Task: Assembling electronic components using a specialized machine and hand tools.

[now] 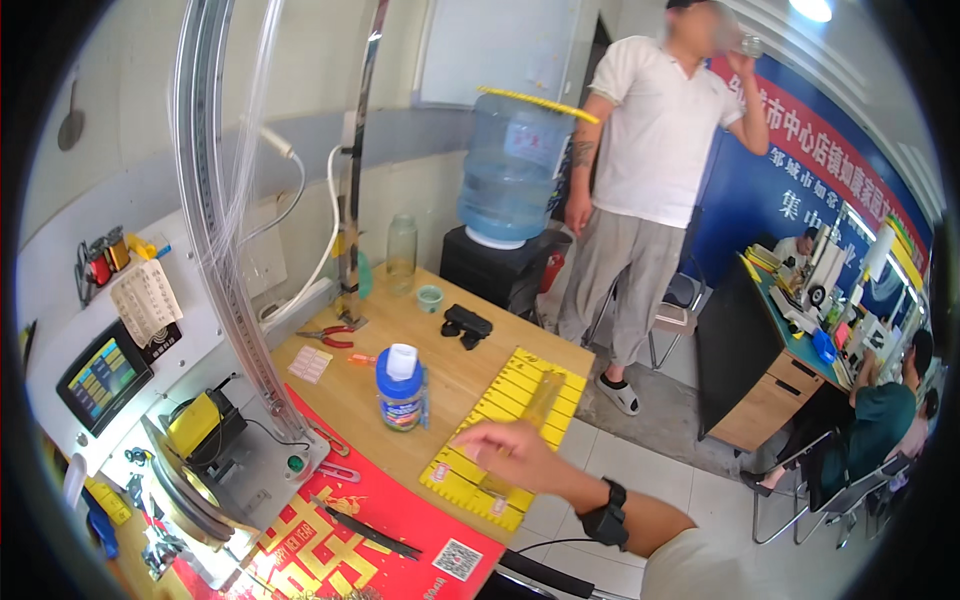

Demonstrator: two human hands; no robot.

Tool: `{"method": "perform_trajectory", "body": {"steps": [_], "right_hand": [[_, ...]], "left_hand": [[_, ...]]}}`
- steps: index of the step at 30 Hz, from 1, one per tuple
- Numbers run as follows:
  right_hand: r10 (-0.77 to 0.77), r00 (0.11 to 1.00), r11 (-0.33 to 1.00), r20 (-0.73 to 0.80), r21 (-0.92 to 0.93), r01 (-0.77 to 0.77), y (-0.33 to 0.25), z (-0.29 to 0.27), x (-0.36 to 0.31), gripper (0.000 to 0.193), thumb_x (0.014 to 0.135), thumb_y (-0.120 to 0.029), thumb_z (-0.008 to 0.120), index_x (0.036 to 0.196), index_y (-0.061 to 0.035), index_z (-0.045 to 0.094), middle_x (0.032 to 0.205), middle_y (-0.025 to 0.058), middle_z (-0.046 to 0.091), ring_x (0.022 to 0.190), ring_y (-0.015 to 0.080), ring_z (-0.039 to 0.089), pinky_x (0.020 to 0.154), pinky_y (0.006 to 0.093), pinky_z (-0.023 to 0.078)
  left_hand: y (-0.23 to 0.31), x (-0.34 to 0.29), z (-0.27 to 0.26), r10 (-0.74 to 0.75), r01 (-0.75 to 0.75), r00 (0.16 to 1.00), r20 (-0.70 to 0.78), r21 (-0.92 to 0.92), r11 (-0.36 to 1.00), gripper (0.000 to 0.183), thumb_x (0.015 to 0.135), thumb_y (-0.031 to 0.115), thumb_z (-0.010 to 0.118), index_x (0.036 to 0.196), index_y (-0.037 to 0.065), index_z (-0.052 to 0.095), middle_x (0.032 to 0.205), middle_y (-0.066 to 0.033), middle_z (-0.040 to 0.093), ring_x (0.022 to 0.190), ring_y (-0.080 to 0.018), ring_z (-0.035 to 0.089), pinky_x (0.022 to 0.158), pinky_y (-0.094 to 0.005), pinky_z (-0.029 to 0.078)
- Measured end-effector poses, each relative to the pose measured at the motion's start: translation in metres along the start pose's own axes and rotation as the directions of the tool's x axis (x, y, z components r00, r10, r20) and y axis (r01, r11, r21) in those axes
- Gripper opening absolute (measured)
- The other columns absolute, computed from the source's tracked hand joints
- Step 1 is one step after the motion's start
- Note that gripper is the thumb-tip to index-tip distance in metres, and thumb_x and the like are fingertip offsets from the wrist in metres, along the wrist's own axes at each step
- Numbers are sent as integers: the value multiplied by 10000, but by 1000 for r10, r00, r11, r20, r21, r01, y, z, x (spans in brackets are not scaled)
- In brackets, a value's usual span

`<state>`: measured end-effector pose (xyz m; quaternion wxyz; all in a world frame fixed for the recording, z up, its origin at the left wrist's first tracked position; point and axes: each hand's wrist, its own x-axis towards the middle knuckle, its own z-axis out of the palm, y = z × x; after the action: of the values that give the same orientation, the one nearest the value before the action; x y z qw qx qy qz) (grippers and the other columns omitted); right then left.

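My right hand (515, 455) hovers over a yellow board (525, 385) ruled with black lines, at the table's right edge. Its fingers are loosely bent and apart, and nothing shows in them. A clear amber strip (543, 397) lies along the board, partly hidden by the hand. Left of the hand stands a jar with a blue lid (400, 395), a white piece on top. Black tweezers (368, 530) rest on a red printed sheet (440, 510) near the front. My left hand is out of view.
At left stands a machine with a small screen (105, 375) and a tall metal rail (215, 220). Red-handled pliers (328, 335), a small cup (430, 297) and a glass jar (401, 252) sit farther back. Beyond the table, a person (655, 140) drinks beside a water dispenser (508, 170).
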<state>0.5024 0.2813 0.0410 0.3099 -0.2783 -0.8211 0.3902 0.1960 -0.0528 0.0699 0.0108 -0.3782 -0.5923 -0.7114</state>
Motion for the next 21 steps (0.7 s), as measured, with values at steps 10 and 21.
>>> {"method": "perform_trajectory", "body": {"steps": [10,21], "right_hand": [[-424,534,871,732,491,19,-111,66,-84,278,1006,-89,547,1222,25,680,1061,141,736,947,218,676,821,342,523],[-361,687,905,630,416,94,-93,30,-104,247,1052,-115,535,1144,33,710,1059,124,738,915,211,668,820,330,517]], "left_hand": [[128,-88,77,302,913,335,893,-387,131,696,983,156,699,1578,73,347,1537,-342,364,1048,-388,652,879,-446,549],[140,-109,76,317,982,187,930,-179,-53,757,971,172,734,1599,78,321,1460,-314,424,971,-299,609,812,-376,541]]}}
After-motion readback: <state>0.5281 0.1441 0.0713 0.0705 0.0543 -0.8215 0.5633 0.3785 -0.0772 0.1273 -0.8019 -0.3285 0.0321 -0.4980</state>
